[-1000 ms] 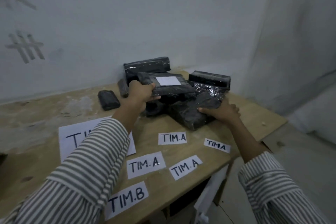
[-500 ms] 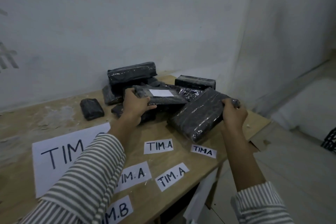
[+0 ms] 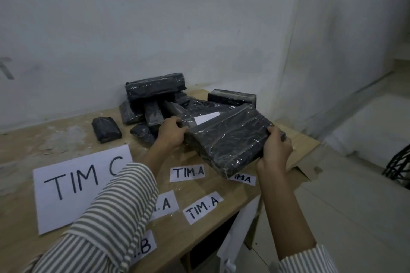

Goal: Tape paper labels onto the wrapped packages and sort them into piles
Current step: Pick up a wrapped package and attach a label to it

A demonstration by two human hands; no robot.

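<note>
Plastic shines on the big black package (image 3: 228, 139); right hand (image 3: 276, 146) grips it, higher now; left hand (image 3: 170, 132) grips the labelled package (image 3: 205, 118).

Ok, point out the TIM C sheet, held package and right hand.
TIM C sheet (image 3: 75, 188): head view, middle of paper.
held package (image 3: 230, 139): head view, top face.
right hand (image 3: 276, 148): head view, back of hand.

Wooden table (image 3: 22, 146), top scuffed, with a whitish dusty patch (image 3: 64, 137) on its back-left part. Pale wall (image 3: 155, 17) runs behind the table, with a grey mark (image 3: 6, 71) above the table's far left. Brown cardboard sheet (image 3: 299, 168) sticks out past the table's right edge. White panel (image 3: 230, 235) sits under the table's front. Light tiled floor (image 3: 343, 206) lies right of the table. Black wire object (image 3: 399, 162) stands further right, cut off by the frame.
</note>
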